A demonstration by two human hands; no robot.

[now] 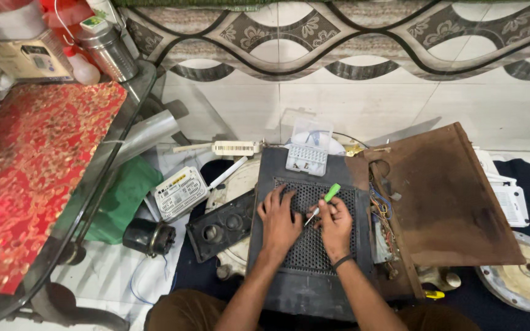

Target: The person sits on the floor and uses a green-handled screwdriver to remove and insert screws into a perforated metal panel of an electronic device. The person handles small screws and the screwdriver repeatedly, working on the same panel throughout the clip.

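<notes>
Head view, looking down at a floor workspace. Left hand (279, 217) lies flat, fingers spread, palm down on the perforated metal grille (307, 242) of a dark speaker cabinet panel (277, 165); it grips nothing. Right hand (335, 224) sits just beside it at 3 o'clock, fingers curled tight around a small screwdriver (321, 203) with a green handle; the handle points to about 1 o'clock, the shaft runs toward 7 o'clock, and the tip meets the grille between the two hands. A dark band circles the right wrist. At 12 o'clock from the hands, a clear plastic parts box (308, 150) rests at the panel's top edge, lid open. At 3 o'clock, a rusty brown board (449, 196) lies touching the panel, with coloured wiring (380, 205) exposed in the seam between them. At 9 o'clock, a black plate with round holes (222, 225) sits just beside the panel; further out at 10 o'clock, a white router (180, 193), and at 8 o'clock a small dark motor (148, 236). A table with a red and gold cloth (26, 165) fills the far left. A round cream disc (519, 282) lies at 4 o'clock, well apart.
</notes>
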